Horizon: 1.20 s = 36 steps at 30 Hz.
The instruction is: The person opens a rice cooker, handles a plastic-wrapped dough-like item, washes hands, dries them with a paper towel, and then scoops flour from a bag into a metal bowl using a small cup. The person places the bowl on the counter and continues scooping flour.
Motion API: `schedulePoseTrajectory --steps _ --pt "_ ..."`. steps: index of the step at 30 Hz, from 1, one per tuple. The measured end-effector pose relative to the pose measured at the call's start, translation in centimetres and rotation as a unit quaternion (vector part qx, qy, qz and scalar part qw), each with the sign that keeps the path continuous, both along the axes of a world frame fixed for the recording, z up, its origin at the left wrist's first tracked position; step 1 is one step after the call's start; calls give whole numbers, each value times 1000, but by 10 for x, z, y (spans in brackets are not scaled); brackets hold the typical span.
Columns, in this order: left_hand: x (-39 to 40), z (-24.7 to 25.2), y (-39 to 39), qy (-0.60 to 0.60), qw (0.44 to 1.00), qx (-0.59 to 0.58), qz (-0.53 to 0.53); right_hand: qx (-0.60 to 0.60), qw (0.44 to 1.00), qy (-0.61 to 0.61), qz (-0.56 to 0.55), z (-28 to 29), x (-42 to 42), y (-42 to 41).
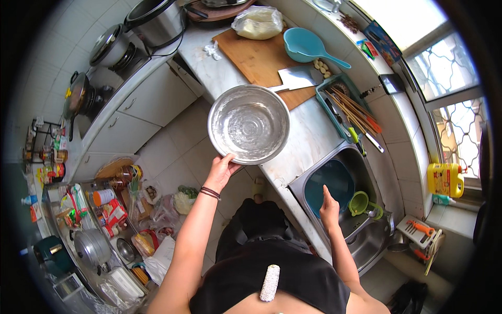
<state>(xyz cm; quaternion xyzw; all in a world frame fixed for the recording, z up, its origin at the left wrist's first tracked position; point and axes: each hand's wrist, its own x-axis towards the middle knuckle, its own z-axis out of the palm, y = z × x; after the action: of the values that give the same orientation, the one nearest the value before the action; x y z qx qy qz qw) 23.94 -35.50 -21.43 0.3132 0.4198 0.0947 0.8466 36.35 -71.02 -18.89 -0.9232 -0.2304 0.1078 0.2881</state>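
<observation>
A stainless steel bowl [249, 125] with whitish smears inside is held out at the counter's edge. My left hand [222, 169] grips its near rim, thumb over the top. The bowl holds only these smears, and its far rim overlaps the handle of a cleaver [300, 78]. My right hand [329, 207] is above the sink, index finger extended and the other fingers partly hidden; nothing shows in it. Beneath that hand is a dark teal basin [327, 180] in the steel sink [361, 165], beside a green strainer [359, 203].
A wooden cutting board [251, 59] carries the cleaver, a blue ladle [304, 44] and a plastic bag of dough [258, 23]. Chopsticks and knives fill a teal tray [323, 98]. Pots stand on the left counter. Shelves with groceries [113, 212] and floor bags crowd the lower left.
</observation>
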Motion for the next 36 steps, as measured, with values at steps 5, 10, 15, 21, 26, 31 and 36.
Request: schedulePoseTrajectory --steps 5,10,15,21,26,31,36 --pt "-1 -1 -3 -26 998 -31 -40 -87 995 8 -39 -8 18 -5" --pt "-61 6 -12 25 999 0 -45 -342 934 -5 101 -25 48 -17" --pt "-214 -62 -66 189 968 20 165 -413 892 15 184 -19 40 3" --pt "-428 -127 -272 372 678 -134 619 -113 866 -117 472 -18 11 82" --pt "-460 -122 -406 466 495 -286 676 -16 781 -102 615 2 -30 162" --pt "-451 -148 -443 391 500 -360 683 -65 768 -113 627 -2 -68 195" --pt "-492 -131 -407 602 790 82 83 -185 776 -121 590 -15 -128 206"
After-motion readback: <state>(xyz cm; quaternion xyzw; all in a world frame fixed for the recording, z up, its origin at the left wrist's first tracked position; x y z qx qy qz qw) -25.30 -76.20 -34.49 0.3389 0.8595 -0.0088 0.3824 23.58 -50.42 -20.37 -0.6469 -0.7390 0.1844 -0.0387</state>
